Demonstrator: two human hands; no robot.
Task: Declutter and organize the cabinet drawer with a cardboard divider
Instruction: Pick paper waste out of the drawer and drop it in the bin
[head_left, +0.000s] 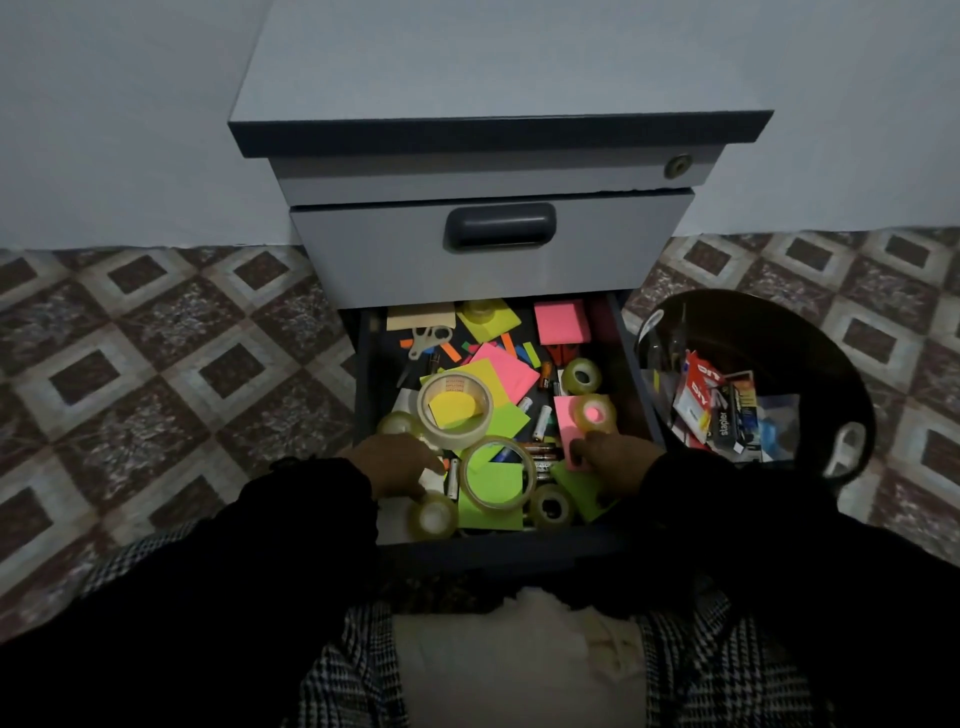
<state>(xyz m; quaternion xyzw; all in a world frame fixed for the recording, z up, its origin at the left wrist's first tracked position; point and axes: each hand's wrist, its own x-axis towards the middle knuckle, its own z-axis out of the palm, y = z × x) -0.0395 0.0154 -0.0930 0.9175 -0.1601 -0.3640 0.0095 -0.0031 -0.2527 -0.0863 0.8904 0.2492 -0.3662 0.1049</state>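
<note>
Both dark sleeves reach forward from the bottom edge into the open drawer (631, 364) of a grey cabinet (488, 156). At about 9 o'clock in the drawer, the left hand (402, 465) lies palm down over the clutter, its grip released, fingers spread near a small clear tape roll (432, 515) at 7 o'clock. Just above it, a wide tape roll (455, 410) rests on yellow and green sticky notes. A larger clear roll (498, 475) sits between the hands on a green pad. Scissors (427, 340) lie at 11 o'clock. Batteries (543, 457) are scattered through the middle. At 4 o'clock, the right hand (613, 457) pinches the near end of a pink pad (569, 415), which carries another small roll (594, 413). Well to the right, on the tiled floor (156, 338), a dark basket (852, 364) holds a stapler box (724, 423). I see no cardboard divider.
</note>
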